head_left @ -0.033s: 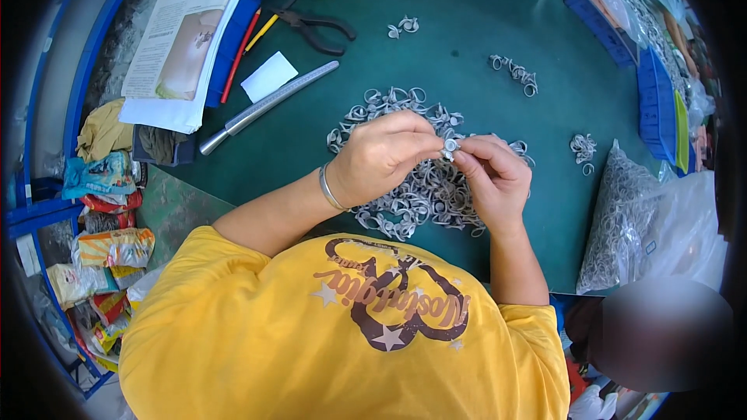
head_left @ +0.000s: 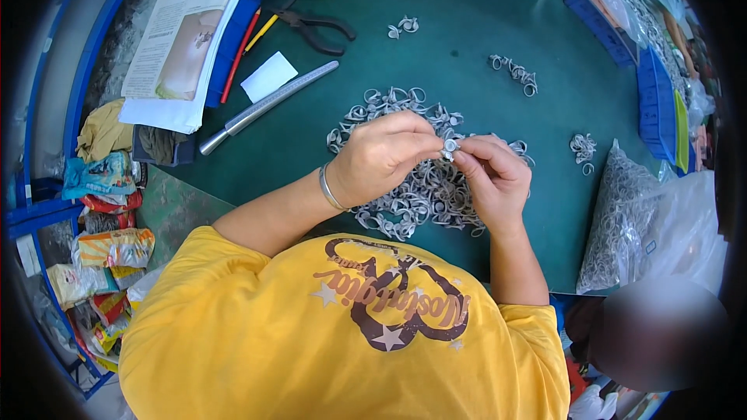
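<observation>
Between my fingertips is a grey metal ring (head_left: pixel 450 145) with a round flat top. My left hand (head_left: pixel 389 152) pinches its left side, while my right hand (head_left: pixel 494 175) grips it from the right with thumb and forefinger. Part of the ring is hidden by my fingers. Under and around both hands spreads a large pile of similar grey rings (head_left: pixel 401 206) on the green table (head_left: pixel 467 39). A shiny tapered ring mandrel (head_left: pixel 268 109) lies left of the pile, apart from my hands.
Small ring groups lie at the far middle (head_left: pixel 403 27), far right (head_left: pixel 513 74) and right (head_left: pixel 583 149). A bulging clear bag of rings (head_left: pixel 615 222) stands at the right edge. Pliers (head_left: pixel 319 31), a red pencil (head_left: pixel 240 56) and papers (head_left: pixel 187 31) are at the far left. Blue bins (head_left: pixel 656 105) line the right.
</observation>
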A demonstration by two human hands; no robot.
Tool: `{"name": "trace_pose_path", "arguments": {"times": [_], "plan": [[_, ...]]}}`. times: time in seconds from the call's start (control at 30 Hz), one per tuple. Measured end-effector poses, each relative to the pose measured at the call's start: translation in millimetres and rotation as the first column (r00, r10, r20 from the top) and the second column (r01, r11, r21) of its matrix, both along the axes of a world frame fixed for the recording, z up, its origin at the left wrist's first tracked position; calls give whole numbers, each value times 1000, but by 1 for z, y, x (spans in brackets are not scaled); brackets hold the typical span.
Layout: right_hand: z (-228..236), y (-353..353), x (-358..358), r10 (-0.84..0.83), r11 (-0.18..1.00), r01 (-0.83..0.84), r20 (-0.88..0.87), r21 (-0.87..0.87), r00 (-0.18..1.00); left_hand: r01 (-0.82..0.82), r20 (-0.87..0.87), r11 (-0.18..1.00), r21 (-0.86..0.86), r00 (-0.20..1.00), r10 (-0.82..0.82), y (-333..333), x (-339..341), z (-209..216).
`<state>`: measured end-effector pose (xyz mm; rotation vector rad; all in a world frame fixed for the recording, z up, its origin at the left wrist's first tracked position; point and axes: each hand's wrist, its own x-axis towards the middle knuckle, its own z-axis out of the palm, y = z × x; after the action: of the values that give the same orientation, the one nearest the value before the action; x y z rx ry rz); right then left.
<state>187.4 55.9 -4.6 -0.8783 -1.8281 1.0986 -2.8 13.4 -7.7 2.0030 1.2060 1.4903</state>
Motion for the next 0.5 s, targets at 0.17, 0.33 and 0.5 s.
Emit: {"name": "trace_pose_path", "arguments": {"times": [0.17,0.33,0.5], "plan": [[0,0,1,-8,998,6,37,64,999,5,-5,1000,6,1000,-5,0,0,-2],[2,1,1,-36,982,22,70,189,997,79,48,986,-146,996,-73,3,-4,4],[6,1,-3,-3,881,-33,75,471,997,292,420,850,-439,903,-93,1,-7,5]]}}
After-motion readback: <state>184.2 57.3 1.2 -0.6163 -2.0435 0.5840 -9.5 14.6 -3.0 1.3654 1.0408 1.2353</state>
